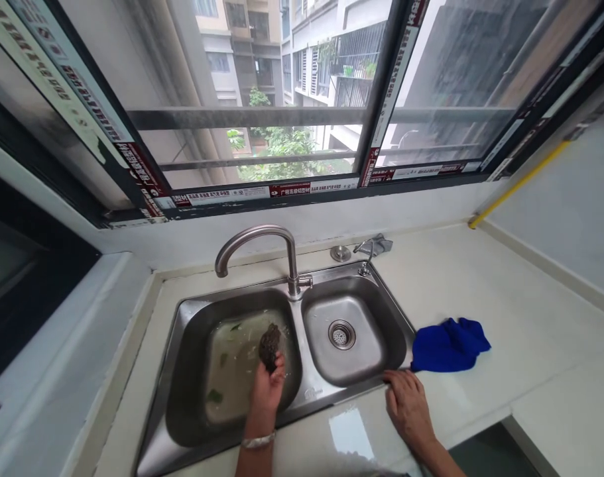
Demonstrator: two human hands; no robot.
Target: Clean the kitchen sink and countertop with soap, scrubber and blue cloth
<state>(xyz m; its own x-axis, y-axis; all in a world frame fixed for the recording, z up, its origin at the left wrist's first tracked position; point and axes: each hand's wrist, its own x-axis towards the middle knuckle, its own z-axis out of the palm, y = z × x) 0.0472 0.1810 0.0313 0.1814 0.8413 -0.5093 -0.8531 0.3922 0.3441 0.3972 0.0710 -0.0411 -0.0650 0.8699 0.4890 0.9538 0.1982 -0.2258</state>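
My left hand (269,391), with a bracelet at the wrist, grips a dark brown, rough-textured clump (269,346). It holds the clump over the left basin (187,397), where cloudy water (232,397) stands with bits of green leaf (215,396) in it. What exactly the clump is I cannot make out. Near the front right corner of the right basin (326,301), my right hand (406,404) lies on the sink's edge, fingers stretched out and holding nothing. A crumpled blue cloth (448,344) lies on the counter just beyond that hand.
A curved metal faucet (292,258) rises behind the divider. The right basin has a drain strainer (341,334). Behind it are a round metal plug (340,253), a thin spout (365,265) and a grey cloth (378,245). A pale counter (510,291) surrounds the sink, beneath a window.
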